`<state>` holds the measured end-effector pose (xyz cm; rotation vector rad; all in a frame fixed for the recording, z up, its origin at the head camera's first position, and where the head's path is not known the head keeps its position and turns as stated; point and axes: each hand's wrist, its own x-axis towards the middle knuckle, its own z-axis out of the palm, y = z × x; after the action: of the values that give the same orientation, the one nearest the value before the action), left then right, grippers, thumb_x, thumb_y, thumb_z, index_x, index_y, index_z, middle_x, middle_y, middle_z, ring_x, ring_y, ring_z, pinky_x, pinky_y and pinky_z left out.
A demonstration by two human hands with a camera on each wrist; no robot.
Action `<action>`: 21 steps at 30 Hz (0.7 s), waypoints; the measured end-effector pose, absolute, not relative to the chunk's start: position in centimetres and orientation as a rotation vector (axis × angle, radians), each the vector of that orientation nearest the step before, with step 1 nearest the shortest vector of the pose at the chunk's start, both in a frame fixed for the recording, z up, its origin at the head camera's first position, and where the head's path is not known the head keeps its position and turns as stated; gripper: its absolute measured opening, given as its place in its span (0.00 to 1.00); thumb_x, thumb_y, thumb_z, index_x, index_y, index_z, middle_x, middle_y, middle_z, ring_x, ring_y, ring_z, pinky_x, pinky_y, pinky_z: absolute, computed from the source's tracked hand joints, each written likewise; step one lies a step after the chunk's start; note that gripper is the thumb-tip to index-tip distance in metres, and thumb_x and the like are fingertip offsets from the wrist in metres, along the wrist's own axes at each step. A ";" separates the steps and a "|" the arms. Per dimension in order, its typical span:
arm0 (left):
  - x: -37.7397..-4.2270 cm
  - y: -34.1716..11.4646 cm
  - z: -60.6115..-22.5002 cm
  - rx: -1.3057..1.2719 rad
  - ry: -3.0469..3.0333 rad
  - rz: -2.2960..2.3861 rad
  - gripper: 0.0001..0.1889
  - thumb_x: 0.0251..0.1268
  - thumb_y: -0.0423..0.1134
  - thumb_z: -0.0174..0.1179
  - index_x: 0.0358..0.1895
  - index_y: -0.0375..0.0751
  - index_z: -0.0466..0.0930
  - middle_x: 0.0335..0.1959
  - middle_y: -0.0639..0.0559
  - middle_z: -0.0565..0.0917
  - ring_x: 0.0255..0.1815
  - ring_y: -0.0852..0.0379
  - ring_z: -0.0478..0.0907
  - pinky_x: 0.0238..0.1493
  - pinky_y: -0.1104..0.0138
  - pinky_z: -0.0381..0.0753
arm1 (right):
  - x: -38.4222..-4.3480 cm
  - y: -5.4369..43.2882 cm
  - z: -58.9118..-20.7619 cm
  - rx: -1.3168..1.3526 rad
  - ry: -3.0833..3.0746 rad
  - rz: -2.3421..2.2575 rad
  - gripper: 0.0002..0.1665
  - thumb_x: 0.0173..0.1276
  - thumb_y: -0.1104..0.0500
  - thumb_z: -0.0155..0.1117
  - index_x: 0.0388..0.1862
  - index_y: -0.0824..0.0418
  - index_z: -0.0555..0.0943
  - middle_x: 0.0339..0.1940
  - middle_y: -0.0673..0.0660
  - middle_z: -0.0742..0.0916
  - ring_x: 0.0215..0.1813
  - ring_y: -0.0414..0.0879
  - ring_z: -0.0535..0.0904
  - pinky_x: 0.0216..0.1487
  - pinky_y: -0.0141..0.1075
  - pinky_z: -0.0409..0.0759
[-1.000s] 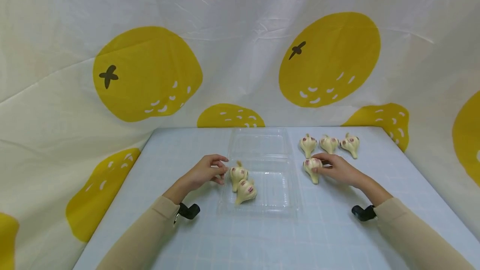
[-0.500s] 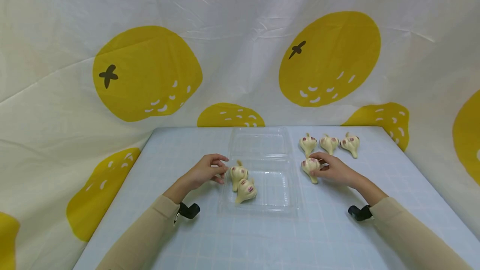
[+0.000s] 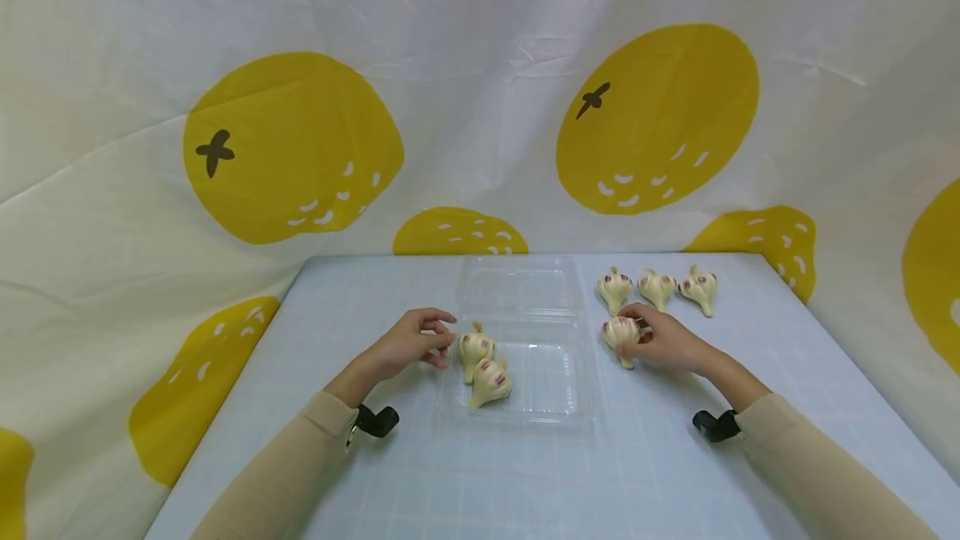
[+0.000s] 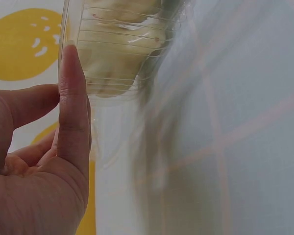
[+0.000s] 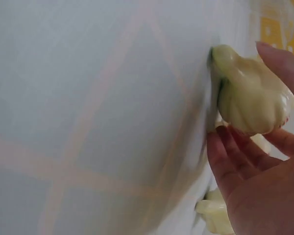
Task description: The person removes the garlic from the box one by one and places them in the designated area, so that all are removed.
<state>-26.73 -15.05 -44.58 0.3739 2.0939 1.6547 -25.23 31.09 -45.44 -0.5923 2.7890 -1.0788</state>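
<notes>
My right hand [image 3: 669, 342] holds a cream garlic bulb [image 3: 619, 335] with purple patches, just right of a clear plastic clamshell box [image 3: 592, 390]. In the right wrist view the thumb lies on one side of that bulb [image 5: 255, 98] and the fingers on the other. My left hand [image 3: 408, 344] touches the box's left rim, its thumb [image 4: 73, 103] straight against the clear wall. Inside the box's left part sit two garlic bulbs, the rear one [image 3: 476, 348] touching the front one [image 3: 491, 383].
Three more garlic bulbs stand in a row behind my right hand: a left one [image 3: 614, 290], a middle one [image 3: 657, 289] and a right one [image 3: 698, 290]. The box's open lid [image 3: 519, 286] lies toward the back. Behind the table [image 3: 480, 482] hangs a lemon-print curtain [image 3: 480, 123].
My right hand has shifted slightly left together with the garlic bulb. The left hand stays at the box's rim, and the other bulbs have kept their places.
</notes>
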 end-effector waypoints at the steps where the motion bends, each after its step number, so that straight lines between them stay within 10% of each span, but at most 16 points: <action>1: -26.8 -15.0 -44.5 0.377 2.095 1.656 0.25 0.74 0.29 0.60 0.69 0.24 0.67 0.41 0.34 0.79 0.28 0.54 0.81 0.34 0.63 0.90 | -25.2 31.1 -45.2 -0.590 2.790 -1.079 0.39 0.65 0.52 0.77 0.66 0.72 0.71 0.59 0.66 0.81 0.57 0.59 0.79 0.52 0.44 0.85; 10: -27.1 -15.1 -44.3 0.380 2.087 1.660 0.24 0.74 0.29 0.60 0.69 0.25 0.67 0.40 0.35 0.79 0.27 0.53 0.82 0.34 0.63 0.89 | -23.2 30.3 -41.7 -0.509 2.911 -0.961 0.47 0.71 0.43 0.70 0.74 0.73 0.64 0.70 0.72 0.73 0.64 0.68 0.74 0.60 0.63 0.78; 21: -26.8 -15.1 -44.6 0.369 2.068 1.681 0.25 0.74 0.30 0.61 0.68 0.24 0.68 0.41 0.34 0.79 0.28 0.54 0.81 0.34 0.63 0.89 | -19.7 22.6 -40.2 -0.902 2.836 -1.031 0.26 0.75 0.48 0.66 0.64 0.62 0.77 0.60 0.56 0.82 0.57 0.54 0.81 0.57 0.54 0.83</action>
<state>-26.78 -15.13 -44.62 0.3690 2.0682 1.6806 -19.72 22.56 -40.24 -0.9022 2.8364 -1.0310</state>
